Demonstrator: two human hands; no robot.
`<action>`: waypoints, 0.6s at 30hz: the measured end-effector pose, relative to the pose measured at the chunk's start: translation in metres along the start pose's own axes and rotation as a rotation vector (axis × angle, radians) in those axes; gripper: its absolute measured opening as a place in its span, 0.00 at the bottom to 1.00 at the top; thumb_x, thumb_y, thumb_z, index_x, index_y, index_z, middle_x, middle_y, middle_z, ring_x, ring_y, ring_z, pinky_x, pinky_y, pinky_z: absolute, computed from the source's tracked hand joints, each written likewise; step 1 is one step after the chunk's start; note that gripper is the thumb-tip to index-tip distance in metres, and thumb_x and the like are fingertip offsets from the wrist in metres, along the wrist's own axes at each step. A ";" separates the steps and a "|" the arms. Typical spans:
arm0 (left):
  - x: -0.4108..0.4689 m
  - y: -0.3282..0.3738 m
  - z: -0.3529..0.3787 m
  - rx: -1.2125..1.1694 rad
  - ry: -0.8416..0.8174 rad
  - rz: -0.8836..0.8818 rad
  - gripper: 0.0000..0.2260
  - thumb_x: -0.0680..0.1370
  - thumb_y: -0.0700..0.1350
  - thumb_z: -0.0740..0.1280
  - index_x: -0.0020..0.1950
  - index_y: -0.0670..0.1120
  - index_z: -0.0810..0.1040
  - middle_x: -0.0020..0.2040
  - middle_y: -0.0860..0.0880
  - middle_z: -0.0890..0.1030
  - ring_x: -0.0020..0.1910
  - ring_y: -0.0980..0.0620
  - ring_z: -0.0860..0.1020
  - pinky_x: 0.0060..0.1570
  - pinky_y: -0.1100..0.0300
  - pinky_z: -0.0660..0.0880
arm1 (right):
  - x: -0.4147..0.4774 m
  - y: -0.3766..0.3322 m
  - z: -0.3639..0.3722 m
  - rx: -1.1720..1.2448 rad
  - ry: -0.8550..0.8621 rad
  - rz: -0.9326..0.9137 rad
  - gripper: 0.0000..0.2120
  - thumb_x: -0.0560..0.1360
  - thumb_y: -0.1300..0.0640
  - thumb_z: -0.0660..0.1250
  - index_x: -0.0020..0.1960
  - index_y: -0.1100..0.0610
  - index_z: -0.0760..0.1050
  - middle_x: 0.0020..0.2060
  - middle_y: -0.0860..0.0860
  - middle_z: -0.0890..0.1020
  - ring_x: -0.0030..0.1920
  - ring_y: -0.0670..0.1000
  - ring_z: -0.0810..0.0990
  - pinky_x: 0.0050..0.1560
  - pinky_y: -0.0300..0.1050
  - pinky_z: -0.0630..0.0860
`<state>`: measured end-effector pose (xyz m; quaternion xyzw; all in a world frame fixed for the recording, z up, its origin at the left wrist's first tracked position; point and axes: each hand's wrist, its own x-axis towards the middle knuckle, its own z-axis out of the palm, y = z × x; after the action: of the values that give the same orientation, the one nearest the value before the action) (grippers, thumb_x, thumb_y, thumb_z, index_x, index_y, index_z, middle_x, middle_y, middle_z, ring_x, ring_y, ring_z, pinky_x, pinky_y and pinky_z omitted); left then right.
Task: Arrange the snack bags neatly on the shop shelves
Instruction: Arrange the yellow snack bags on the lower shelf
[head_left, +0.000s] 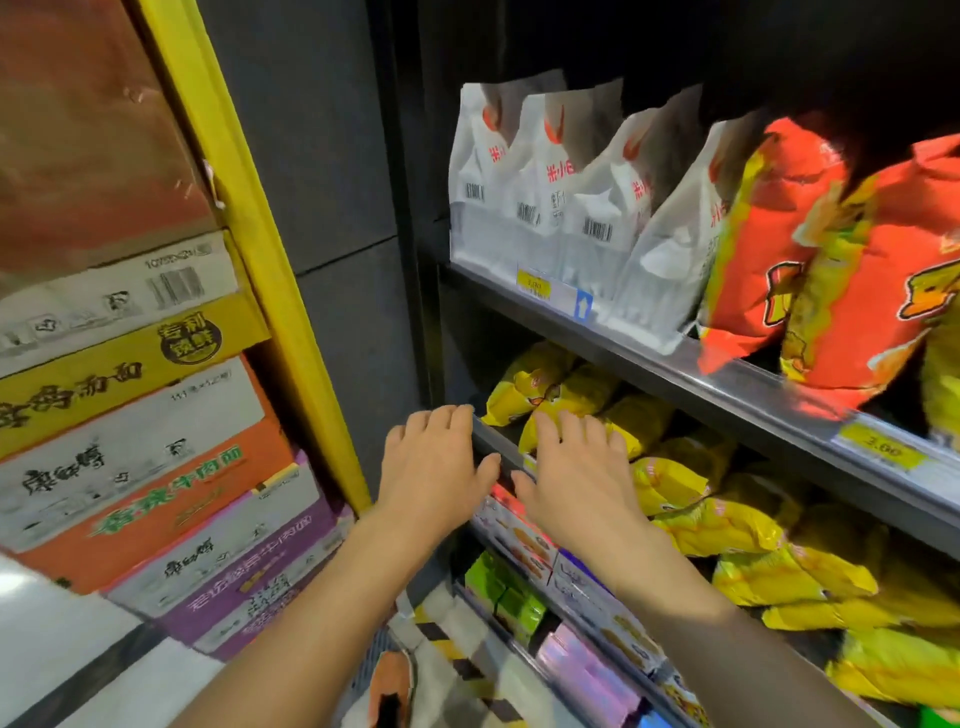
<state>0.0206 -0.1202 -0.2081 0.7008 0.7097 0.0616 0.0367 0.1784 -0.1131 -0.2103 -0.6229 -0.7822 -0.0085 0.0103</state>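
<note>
Several yellow snack bags (727, 525) lie in loose rows on the middle shelf (493, 447). My left hand (434, 462) hovers over the shelf's left front corner, fingers straight, holding nothing. My right hand (576, 467) reaches in beside it, fingers spread above the nearest yellow bags; I cannot tell whether it touches them. On the upper shelf (675, 369) stand several white pouches (561, 197) and, to their right, orange-and-yellow snack bags (810, 249) that lean over the shelf edge.
Stacked cartons of instant noodles (140, 447) fill the left, behind a yellow frame post (260, 249). A dark wall panel sits between the post and the shelves. Lower shelves hold small boxes (524, 540). Price tags (550, 291) line the shelf edges. My shoe (389, 691) shows below.
</note>
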 end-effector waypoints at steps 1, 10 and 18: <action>0.013 -0.004 0.005 0.000 -0.009 0.031 0.31 0.84 0.63 0.60 0.83 0.49 0.61 0.80 0.49 0.69 0.78 0.45 0.67 0.73 0.47 0.66 | 0.009 -0.002 0.005 -0.001 0.004 0.023 0.34 0.81 0.36 0.61 0.79 0.55 0.60 0.76 0.56 0.68 0.75 0.61 0.66 0.75 0.62 0.64; 0.114 -0.019 0.042 -0.019 -0.032 0.310 0.29 0.82 0.62 0.63 0.78 0.48 0.68 0.74 0.47 0.75 0.73 0.43 0.72 0.68 0.46 0.70 | 0.064 -0.004 0.037 -0.051 0.028 0.308 0.37 0.70 0.38 0.73 0.72 0.59 0.74 0.64 0.59 0.79 0.59 0.64 0.78 0.60 0.62 0.74; 0.160 -0.008 0.088 -0.260 -0.035 0.242 0.40 0.78 0.61 0.72 0.80 0.43 0.60 0.76 0.43 0.68 0.73 0.40 0.70 0.66 0.44 0.72 | 0.071 0.007 0.057 -0.188 0.055 0.336 0.35 0.73 0.40 0.74 0.73 0.57 0.74 0.60 0.57 0.82 0.55 0.62 0.82 0.53 0.59 0.77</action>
<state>0.0227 0.0425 -0.2909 0.7715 0.6055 0.1444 0.1316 0.1686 -0.0404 -0.2651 -0.7427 -0.6621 -0.0967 -0.0255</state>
